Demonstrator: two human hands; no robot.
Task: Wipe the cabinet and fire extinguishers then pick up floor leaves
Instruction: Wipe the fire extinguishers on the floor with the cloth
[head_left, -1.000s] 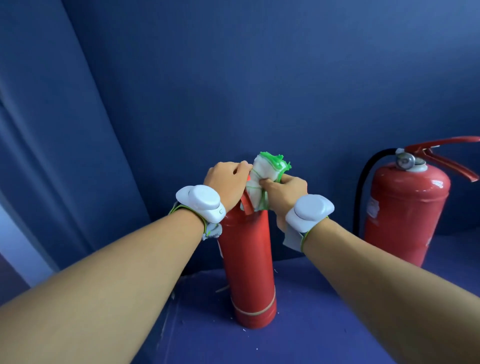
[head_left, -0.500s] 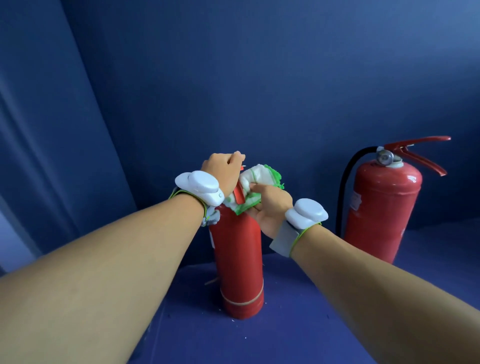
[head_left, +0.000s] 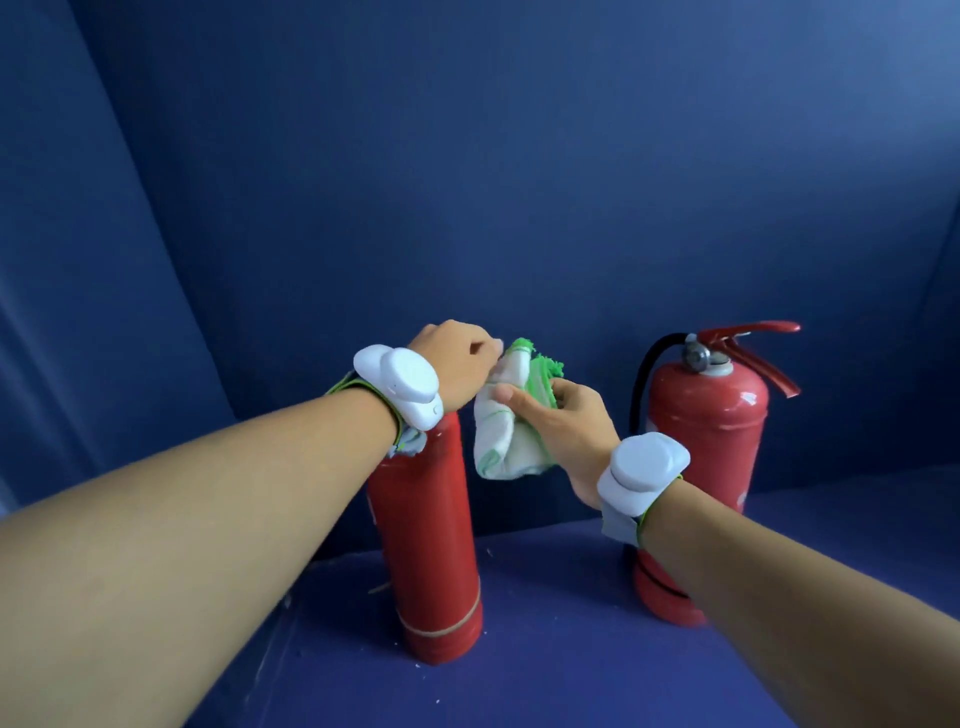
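Observation:
A slim red fire extinguisher (head_left: 428, 540) stands upright on the blue cabinet floor (head_left: 550, 634). My left hand (head_left: 457, 364) is closed over its top, and the valve and handle are hidden under it. My right hand (head_left: 563, 431) holds a white and green cloth (head_left: 506, 431), bunched up against the right side of that top. The cloth hangs down beside the cylinder's shoulder. A second, wider red fire extinguisher (head_left: 709, 415) with a black hose and red lever stands to the right, partly behind my right wrist.
Blue cabinet walls (head_left: 467, 182) close in at the back and on the left. Small pale specks and a thin bit of debris (head_left: 379, 588) lie on the floor around the slim extinguisher's base.
My right hand has turned and slid the cloth from over the top of the slim extinguisher down to its right side. The view has shifted right, so both extinguishers sit further left.

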